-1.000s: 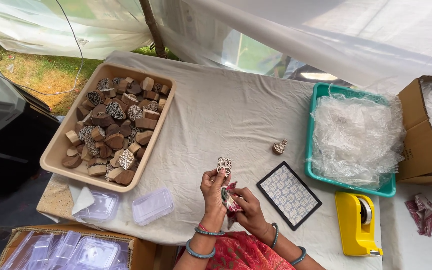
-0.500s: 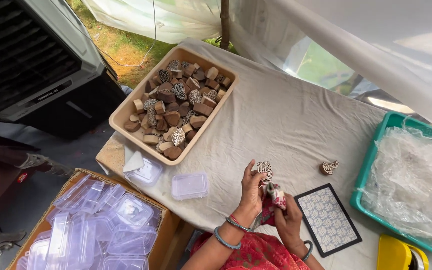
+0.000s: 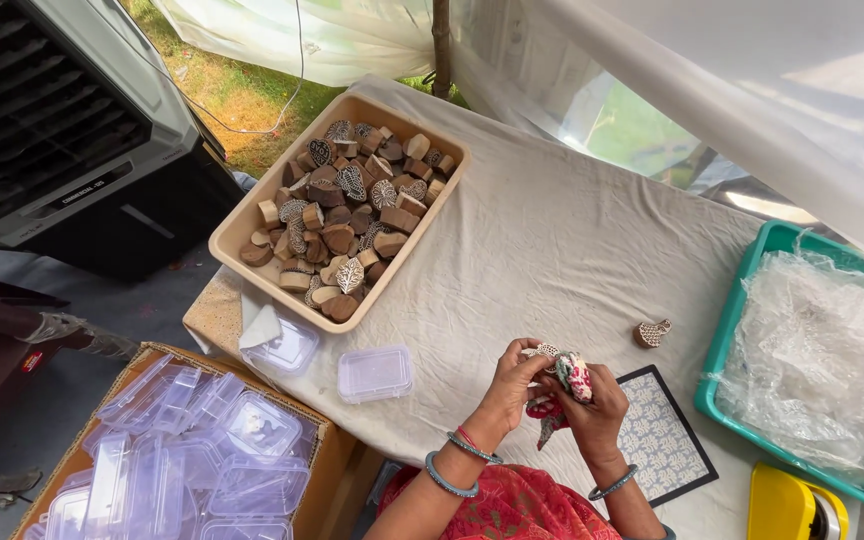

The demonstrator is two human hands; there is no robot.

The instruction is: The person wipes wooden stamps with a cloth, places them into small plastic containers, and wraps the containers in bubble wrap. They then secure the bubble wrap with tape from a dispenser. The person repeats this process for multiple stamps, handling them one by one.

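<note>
My left hand (image 3: 513,385) holds a small carved wooden stamp block (image 3: 542,352) up by its edge. My right hand (image 3: 592,400) presses a patterned red and white cloth (image 3: 572,378) against the block, and a tail of the cloth hangs down below both hands. The hands meet just above the table's near edge, over the white table cloth (image 3: 552,240). A second small wooden block (image 3: 651,333) lies on the table a little to the right. A black-framed patterned tile (image 3: 662,445) lies flat under my right wrist.
A beige tray (image 3: 252,215) full of several carved wooden blocks sits at the left. Two clear plastic boxes (image 3: 375,373) lie near the table edge, above a cardboard carton (image 3: 167,455) of more boxes. A green tray (image 3: 732,330) with clear plastic wrap and a yellow tape dispenser (image 3: 787,505) stand right.
The view has swung left and down, bringing the carton of plastic boxes and a dark cooler into sight. My hands stay together on the block and cloth.
</note>
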